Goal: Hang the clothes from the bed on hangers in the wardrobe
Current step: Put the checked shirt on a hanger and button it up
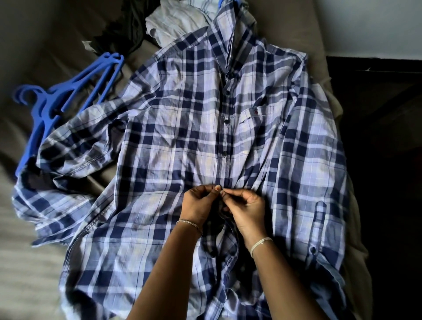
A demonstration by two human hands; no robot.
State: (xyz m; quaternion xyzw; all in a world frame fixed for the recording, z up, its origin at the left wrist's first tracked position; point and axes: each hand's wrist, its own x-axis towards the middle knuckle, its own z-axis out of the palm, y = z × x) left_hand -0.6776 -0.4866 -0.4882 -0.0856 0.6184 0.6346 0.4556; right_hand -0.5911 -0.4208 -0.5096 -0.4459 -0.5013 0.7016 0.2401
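Note:
A blue and white plaid shirt (178,128) lies spread flat on the bed, collar at the top, its upper buttons done up. My left hand (198,204) and my right hand (245,211) meet at the button placket in the middle of the shirt. Both pinch the placket fabric with curled fingers, thumbs touching at one button. Below my hands the shirt front gapes open. Blue plastic hangers (66,91) lie stacked on the bed at the left, partly under the shirt's left sleeve. A blue hanger hook (220,2) shows at the collar.
A white garment (173,22) and a dark garment (123,29) lie bunched beyond the collar at the top. The grey-brown bed sheet (41,36) extends to the left. A dark gap (379,160) runs along the bed's right edge below a pale wall.

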